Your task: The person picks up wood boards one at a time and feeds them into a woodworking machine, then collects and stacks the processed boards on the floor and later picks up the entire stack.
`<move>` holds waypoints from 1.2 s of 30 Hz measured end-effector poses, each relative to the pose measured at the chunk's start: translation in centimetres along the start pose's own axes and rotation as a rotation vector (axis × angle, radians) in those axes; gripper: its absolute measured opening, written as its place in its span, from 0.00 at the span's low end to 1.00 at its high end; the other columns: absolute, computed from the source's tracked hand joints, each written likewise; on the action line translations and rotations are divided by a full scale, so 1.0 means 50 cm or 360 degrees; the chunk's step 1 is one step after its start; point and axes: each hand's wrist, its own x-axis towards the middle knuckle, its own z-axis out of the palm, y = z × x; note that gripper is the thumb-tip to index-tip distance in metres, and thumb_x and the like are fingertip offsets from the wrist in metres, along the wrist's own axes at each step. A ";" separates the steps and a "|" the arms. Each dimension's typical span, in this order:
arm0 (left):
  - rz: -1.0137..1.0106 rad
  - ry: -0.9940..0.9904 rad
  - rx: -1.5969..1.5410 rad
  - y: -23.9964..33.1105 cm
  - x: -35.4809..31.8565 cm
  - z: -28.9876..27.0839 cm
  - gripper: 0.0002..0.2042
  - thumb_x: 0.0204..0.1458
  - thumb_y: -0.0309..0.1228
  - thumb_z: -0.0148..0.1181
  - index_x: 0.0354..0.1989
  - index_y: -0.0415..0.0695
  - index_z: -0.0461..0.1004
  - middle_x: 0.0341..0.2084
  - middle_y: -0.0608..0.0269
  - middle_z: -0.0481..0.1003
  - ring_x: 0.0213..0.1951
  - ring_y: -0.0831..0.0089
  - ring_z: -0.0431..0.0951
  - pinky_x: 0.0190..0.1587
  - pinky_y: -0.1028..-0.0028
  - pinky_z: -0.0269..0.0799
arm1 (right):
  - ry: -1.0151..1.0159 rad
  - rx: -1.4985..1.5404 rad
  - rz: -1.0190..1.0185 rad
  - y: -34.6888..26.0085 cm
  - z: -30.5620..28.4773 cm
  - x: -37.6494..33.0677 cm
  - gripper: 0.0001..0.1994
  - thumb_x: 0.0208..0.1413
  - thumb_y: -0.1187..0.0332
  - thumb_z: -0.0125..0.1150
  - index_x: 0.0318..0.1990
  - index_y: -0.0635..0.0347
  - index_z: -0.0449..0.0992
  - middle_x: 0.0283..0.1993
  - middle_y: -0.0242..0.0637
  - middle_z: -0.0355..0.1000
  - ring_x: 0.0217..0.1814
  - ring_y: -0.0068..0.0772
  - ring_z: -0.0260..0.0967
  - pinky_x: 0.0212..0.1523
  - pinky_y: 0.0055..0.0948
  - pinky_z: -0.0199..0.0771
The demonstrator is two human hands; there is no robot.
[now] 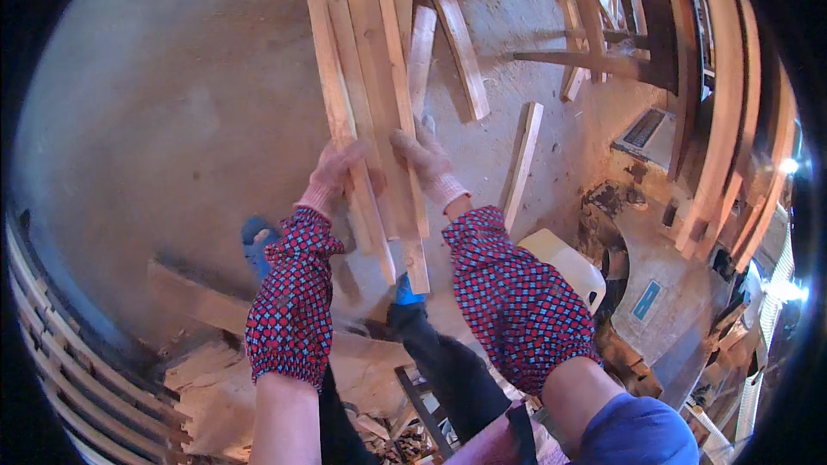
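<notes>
Several long wooden planks (369, 77) stretch away from me in a bundle, their near ends uneven and above my feet. My left hand (334, 176), in a pale pinkish work glove, grips the bundle's left edge. On the opposite edge my right hand (422, 157), gloved alike, is closed round the planks, with its fingers partly hidden. Red and blue patterned sleeve covers (291, 301) cover both forearms. Beyond the upper edge of the picture, the far ends of the planks are out of sight.
Loose wood strips (524, 164) lie on the floor to the right. A pale plastic jerrycan (564, 267) stands by my right forearm. Dark wooden framework (603, 60) juts in at the right, beside upright curved-looking boards (719, 120). Stacked slats (86, 370) fill the lower left.
</notes>
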 end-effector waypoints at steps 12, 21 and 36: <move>-0.0201 0.0038 0.0112 0.081 -0.024 0.038 0.29 0.54 0.50 0.57 0.54 0.37 0.70 0.40 0.53 0.77 0.37 0.63 0.81 0.41 0.66 0.80 | -0.0203 0.1199 0.0291 -0.065 -0.052 -0.025 0.32 0.54 0.56 0.68 0.61 0.66 0.67 0.53 0.43 0.74 0.52 0.31 0.71 0.54 0.32 0.72; -0.0213 0.0123 0.0330 0.154 -0.081 0.118 0.20 0.56 0.40 0.57 0.54 0.43 0.71 0.46 0.61 0.74 0.51 0.67 0.75 0.55 0.68 0.71 | -0.0172 0.0810 0.0319 -0.209 -0.104 -0.040 0.34 0.49 0.57 0.72 0.60 0.67 0.69 0.50 0.40 0.75 0.45 0.31 0.72 0.49 0.30 0.74; 0.0033 0.0691 0.0437 0.417 -0.513 0.449 0.26 0.55 0.39 0.57 0.59 0.38 0.63 0.47 0.57 0.70 0.48 0.65 0.72 0.54 0.66 0.70 | -0.0488 0.0521 0.0276 -0.691 -0.145 -0.311 0.40 0.46 0.51 0.74 0.62 0.65 0.66 0.54 0.42 0.72 0.57 0.33 0.68 0.58 0.33 0.68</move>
